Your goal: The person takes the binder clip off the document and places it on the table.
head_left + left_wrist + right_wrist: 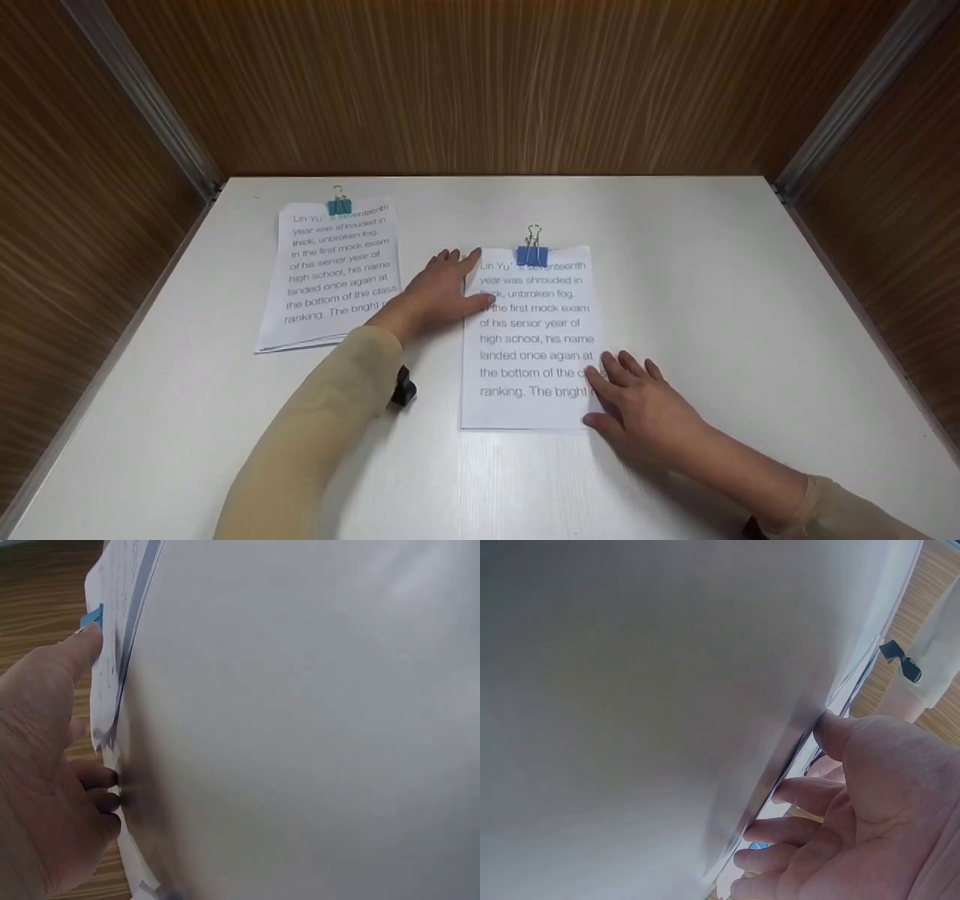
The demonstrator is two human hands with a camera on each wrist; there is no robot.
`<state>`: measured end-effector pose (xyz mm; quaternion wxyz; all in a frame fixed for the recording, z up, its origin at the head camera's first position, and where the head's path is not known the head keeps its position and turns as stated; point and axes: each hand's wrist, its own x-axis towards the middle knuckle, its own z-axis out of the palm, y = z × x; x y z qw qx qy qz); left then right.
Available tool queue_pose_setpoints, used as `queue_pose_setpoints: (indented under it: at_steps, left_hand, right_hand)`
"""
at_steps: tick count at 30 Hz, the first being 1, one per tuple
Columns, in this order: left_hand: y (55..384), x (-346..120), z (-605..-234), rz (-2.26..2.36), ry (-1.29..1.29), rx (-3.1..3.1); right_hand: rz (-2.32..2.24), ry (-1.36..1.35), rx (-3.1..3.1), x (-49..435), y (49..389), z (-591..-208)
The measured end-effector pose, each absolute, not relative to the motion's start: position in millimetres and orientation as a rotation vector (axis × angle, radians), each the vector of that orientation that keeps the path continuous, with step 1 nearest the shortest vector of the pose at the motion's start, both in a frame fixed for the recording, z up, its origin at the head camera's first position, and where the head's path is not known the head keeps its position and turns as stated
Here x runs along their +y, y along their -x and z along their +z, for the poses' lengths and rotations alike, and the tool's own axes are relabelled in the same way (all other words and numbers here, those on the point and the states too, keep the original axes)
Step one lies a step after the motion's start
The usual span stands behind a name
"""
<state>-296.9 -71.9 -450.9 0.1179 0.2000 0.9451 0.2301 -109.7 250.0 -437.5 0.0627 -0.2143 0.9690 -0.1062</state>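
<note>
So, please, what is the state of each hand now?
Left hand: open, at the left edge of the blue-clipped papers.
Right hand: open, at their lower right edge.

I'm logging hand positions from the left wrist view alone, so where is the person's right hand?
Observer: The right hand is at the lower right edge of a rectangular white stack of printed paper with a blue metal binder clip.
Operator: Any other papers nearby?
Observer: Yes, a second rectangular white paper stack, with a teal metal binder clip, lies left of the first.
Operator: How does the first stack's last printed line begin?
Observer: It begins "ranking. The bright".
</note>
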Motion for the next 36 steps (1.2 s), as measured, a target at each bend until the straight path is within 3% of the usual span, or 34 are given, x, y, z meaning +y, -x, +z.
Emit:
queue_pose_setpoints:
  at_steps: [10, 17, 36]
  left_hand:
    - [300.1, -69.4, -455.5, 0.782, -0.618, 2.726]
    - [307.0, -68.1, -458.8, 1.236, -0.61, 2.645]
    - [310.4, -51.2, -451.9, 1.666, -0.323, 2.361]
  right_hand:
    - [-0.332, 0.639, 2.916, 249.7, 110.4, -437.4]
    - [-0.309, 0.645, 2.914, 250.7, 111.1, -437.4]
    - [-0.374, 0.63, 2.887, 255.6, 113.2, -433.8]
